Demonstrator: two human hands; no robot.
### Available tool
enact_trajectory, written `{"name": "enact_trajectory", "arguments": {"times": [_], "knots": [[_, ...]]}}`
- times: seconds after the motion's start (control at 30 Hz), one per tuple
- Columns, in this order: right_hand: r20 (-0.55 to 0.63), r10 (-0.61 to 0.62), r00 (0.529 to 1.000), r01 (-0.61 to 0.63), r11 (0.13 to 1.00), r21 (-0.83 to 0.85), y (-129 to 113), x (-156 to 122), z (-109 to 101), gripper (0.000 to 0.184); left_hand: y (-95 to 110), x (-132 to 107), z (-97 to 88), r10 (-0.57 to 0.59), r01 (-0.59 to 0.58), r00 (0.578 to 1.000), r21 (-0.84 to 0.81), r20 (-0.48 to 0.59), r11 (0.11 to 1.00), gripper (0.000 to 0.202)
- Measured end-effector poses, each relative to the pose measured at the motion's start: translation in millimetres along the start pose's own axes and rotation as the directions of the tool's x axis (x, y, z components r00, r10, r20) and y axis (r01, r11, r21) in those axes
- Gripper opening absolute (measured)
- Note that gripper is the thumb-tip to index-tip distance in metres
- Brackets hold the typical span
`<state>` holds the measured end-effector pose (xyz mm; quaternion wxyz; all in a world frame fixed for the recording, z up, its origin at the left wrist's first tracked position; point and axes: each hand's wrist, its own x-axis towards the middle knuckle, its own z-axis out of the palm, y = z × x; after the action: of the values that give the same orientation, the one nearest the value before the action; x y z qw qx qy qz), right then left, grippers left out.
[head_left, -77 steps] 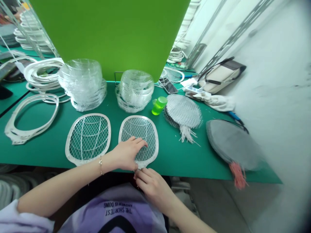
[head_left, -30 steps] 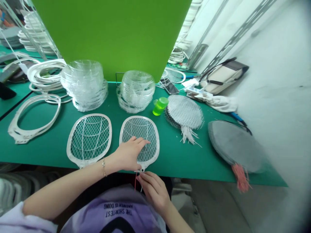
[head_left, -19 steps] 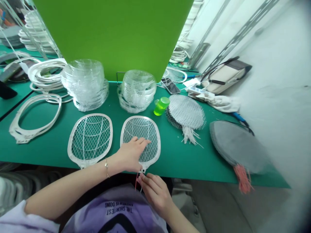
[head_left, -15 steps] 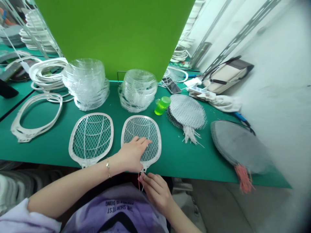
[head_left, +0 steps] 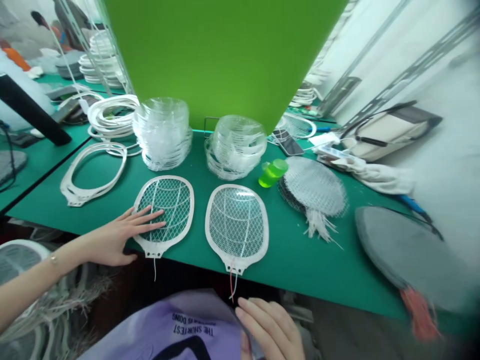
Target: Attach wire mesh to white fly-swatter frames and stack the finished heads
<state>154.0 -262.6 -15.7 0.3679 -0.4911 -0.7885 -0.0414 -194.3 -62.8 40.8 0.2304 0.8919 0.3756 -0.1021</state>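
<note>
Two white racket-shaped mesh frames lie side by side on the green table (head_left: 292, 260). My left hand (head_left: 120, 235) rests flat on the lower left part of the left mesh frame (head_left: 167, 210), fingers stretched out. The right mesh frame (head_left: 237, 225) lies untouched, with a red and a white wire (head_left: 232, 282) hanging from its neck over the table's edge. My right hand (head_left: 268, 327) hovers below the table edge just under those wires, fingers loosely extended, holding nothing.
Behind the frames stand two stacks of clear plastic covers (head_left: 163, 130) (head_left: 236, 145), a green bottle (head_left: 273, 172), a pile of wire meshes (head_left: 313, 187), grey discs (head_left: 397, 245) at right, white rims (head_left: 93, 172) at left, and a green board (head_left: 221, 55).
My left hand left the right mesh frame and moved onto the left one. My right hand let go of the wires at the right frame's neck and dropped lower. The view shifted left.
</note>
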Motion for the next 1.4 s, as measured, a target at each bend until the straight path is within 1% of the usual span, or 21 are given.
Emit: {"name": "enact_trajectory", "arguments": {"times": [0.03,0.07,0.13,0.2,0.27,0.3,0.33,0.4,0.47,0.53,0.7,0.8,0.87,0.9,0.97,1.03,1.1,1.17,1.3,1.33,1.4], "knots": [[0.007,-0.026,1.0,0.026,0.999,0.029,-6.4,9.2,10.9,0.038,-1.6,-3.3,7.1,-0.02,0.02,1.0,0.018,-0.015,1.0,0.086],[0.018,-0.055,0.998,0.054,0.997,0.055,-12.6,19.4,23.0,0.036,1.4,-3.2,13.7,-0.031,0.032,0.999,0.036,-0.038,0.999,0.082],[0.048,-0.105,0.993,0.101,0.992,0.078,-23.1,39.1,48.5,0.036,15.9,3.6,23.0,-0.025,0.031,0.996,0.066,-0.087,0.997,0.083],[0.097,-0.108,0.989,0.104,0.994,0.045,-29.4,51.8,72.4,0.039,32.9,12.9,25.2,0.009,-0.001,0.993,0.062,-0.119,0.998,0.092],[0.13,-0.114,0.985,0.115,0.993,0.002,-30.6,55.2,91.9,0.041,45.0,19.7,22.5,0.035,-0.033,0.986,0.015,-0.165,0.999,0.096],[0.133,-0.121,0.984,0.123,0.992,-0.012,-29.6,54.0,99.6,0.041,48.5,21.8,20.7,0.044,-0.049,0.982,-0.02,-0.181,0.999,0.093],[0.125,-0.127,0.984,0.13,0.991,-0.014,-28.0,51.8,105.9,0.04,50.3,23.4,19.4,0.051,-0.063,0.981,-0.058,-0.186,0.996,0.088],[0.071,-0.137,0.988,0.136,0.991,0.014,-24.6,46.3,114.3,0.036,50.3,25.5,19.8,0.067,-0.087,0.986,-0.13,-0.153,0.988,0.075],[0.017,-0.136,0.991,0.134,0.989,0.068,-23.0,42.7,118.5,0.031,48.2,27.4,23.7,0.073,-0.092,0.991,-0.189,-0.109,0.978,0.068],[-0.016,-0.118,0.993,0.119,0.986,0.113,-24.2,42.3,120.2,0.028,45.6,29.0,28.8,0.067,-0.088,0.993,-0.239,-0.095,0.967,0.067],[-0.05,-0.064,0.997,0.071,0.983,0.167,-33.3,52.0,122.4,0.024,40.2,31.2,36.0,0.072,-0.112,0.988,-0.308,-0.139,0.945,0.07],[-0.062,0.026,0.998,-0.005,0.946,0.323,-40.0,60.8,125.9,0.025,39.5,32.5,35.3,0.059,-0.107,0.986,-0.327,-0.153,0.939,0.064],[-0.071,0.103,0.992,-0.066,0.913,0.403,-45.0,65.9,129.5,0.025,40.7,33.6,33.1,0.023,-0.066,0.99,-0.316,-0.14,0.946,0.06],[-0.076,0.114,0.991,-0.073,0.909,0.411,-47.2,67.6,131.3,0.025,41.6,34.2,31.9,0.001,-0.041,0.991,-0.305,-0.13,0.952,0.059],[-0.088,0.079,0.993,-0.042,0.931,0.362,-50.1,68.1,134.1,0.024,43.5,35.2,29.8,-0.032,-0.003,0.992,-0.28,-0.123,0.96,0.058],[-0.092,0.001,0.996,0.025,0.959,0.281,-49.6,65.0,134.6,0.023,44.7,36.3,28.9,-0.051,0.014,0.99,-0.265,-0.134,0.964,0.059],[-0.074,-0.074,0.994,0.088,0.973,0.214,-45.9,60.0,132.7,0.023,44.6,37.5,29.2,-0.06,0.019,0.988,-0.264,-0.146,0.964,0.059],[-0.046,-0.121,0.992,0.127,0.976,0.175,-40.9,56.0,129.4,0.026,43.7,38.7,29.7,-0.068,0.028,0.987,-0.27,-0.142,0.963,0.06],[-0.004,-0.2,0.98,0.198,0.966,0.164,-35.6,58.3,122.8,0.031,41.6,39.8,28.3,-0.059,0.023,0.99,-0.267,-0.126,0.963,0.063],[0.017,-0.218,0.976,0.212,0.963,0.166,-35.7,61.0,121.2,0.031,41.4,39.7,27.2,-0.054,0.02,0.991,-0.259,-0.121,0.966,0.064],[0.104,-0.233,0.967,0.213,0.962,0.173,-36.5,68.3,117.4,0.031,41.8,39.5,24.7,-0.045,0.019,0.993,-0.238,-0.106,0.971,0.067]]}}
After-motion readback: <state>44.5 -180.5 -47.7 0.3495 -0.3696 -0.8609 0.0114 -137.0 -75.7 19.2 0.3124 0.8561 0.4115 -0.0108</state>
